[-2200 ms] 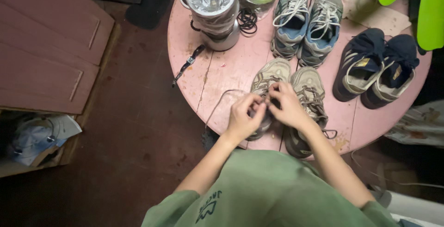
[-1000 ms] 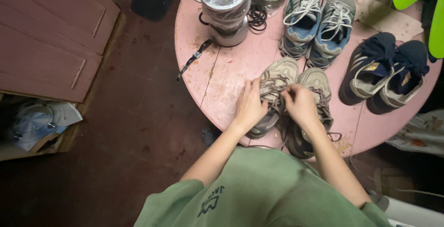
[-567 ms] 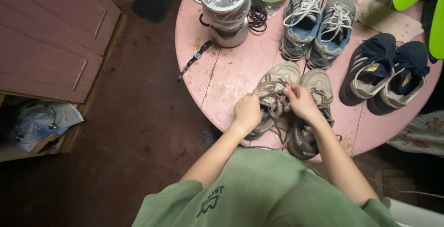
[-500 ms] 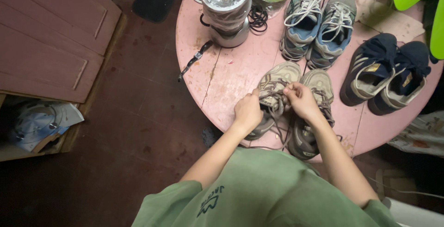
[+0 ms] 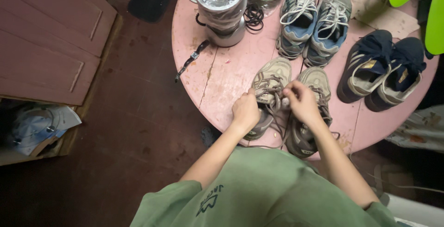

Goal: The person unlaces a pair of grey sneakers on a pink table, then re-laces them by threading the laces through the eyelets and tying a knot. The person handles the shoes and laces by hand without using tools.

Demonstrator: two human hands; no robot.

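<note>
Two beige sneakers lie side by side on a round pink table (image 5: 222, 79), near its front edge. My left hand (image 5: 245, 110) rests on the left beige sneaker (image 5: 270, 76) and pinches its laces. Over the gap between the two shoes, my right hand (image 5: 300, 101) also holds the laces of that left sneaker, and it covers part of the right beige sneaker (image 5: 314, 79). Lace ends trail off toward the table's edge.
A grey-and-blue pair of sneakers (image 5: 314, 21) and a dark navy pair (image 5: 384, 69) lie farther back. A metal pot wrapped in plastic (image 5: 221, 5), black bands (image 5: 253, 16) and a strap (image 5: 189, 61) are on the table. A pink cabinet (image 5: 46, 42) stands at left.
My hands stayed on the left beige sneaker, shifting slightly up its laces; the left hand moved from the shoe's side onto the laces. The view drifted a little.
</note>
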